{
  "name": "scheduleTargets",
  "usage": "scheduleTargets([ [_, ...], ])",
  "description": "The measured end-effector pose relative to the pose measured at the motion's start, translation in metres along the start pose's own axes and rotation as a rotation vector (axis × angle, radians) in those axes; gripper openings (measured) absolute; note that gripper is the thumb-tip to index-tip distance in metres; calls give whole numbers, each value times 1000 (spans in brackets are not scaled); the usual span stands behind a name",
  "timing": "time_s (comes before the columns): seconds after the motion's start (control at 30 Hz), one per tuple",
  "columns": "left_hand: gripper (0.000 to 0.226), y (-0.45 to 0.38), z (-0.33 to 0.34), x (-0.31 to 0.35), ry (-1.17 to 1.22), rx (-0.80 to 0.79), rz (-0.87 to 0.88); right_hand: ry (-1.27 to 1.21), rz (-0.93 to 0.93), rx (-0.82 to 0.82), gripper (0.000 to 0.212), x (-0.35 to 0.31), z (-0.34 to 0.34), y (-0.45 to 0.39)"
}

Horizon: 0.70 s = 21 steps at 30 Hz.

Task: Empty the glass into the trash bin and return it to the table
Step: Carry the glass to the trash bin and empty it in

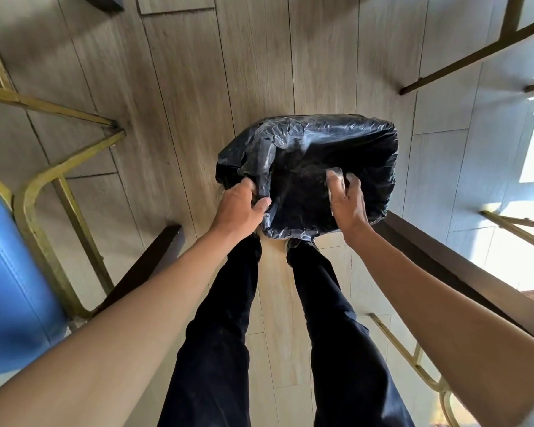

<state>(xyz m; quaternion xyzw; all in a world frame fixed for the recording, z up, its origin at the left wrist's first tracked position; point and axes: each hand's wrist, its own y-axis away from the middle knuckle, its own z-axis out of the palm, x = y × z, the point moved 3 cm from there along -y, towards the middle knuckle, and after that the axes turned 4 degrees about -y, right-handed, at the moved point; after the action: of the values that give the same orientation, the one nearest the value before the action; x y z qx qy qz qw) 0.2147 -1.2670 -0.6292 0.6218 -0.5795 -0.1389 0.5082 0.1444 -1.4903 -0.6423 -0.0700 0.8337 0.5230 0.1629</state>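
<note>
From the head camera, one bin lined with a crinkled black plastic bag (pixel 309 167) stands on the pale wood-plank floor (pixel 198 87), just ahead of two legs in dark trousers (pixel 222 334). One small clear glass (pixel 335 180) is clamped in the right hand (pixel 349 201), over the bin's open mouth; its long axis tilts away from the person, though which end is the rim is too blurred to tell. The left hand (pixel 241 208) is closed on the bag's near-left rim. One blue padded chair with a gold metal frame (pixel 10 272) stands at left.
</note>
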Motion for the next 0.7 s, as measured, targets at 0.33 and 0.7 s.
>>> scheduleTargets([
  [0.33,31,5,4,7,5,20,4,-106,62,-51,99,6,15,7],
  [0.7,28,8,4,4,-22,14,-32,166,-97,-60,114,11,27,24],
])
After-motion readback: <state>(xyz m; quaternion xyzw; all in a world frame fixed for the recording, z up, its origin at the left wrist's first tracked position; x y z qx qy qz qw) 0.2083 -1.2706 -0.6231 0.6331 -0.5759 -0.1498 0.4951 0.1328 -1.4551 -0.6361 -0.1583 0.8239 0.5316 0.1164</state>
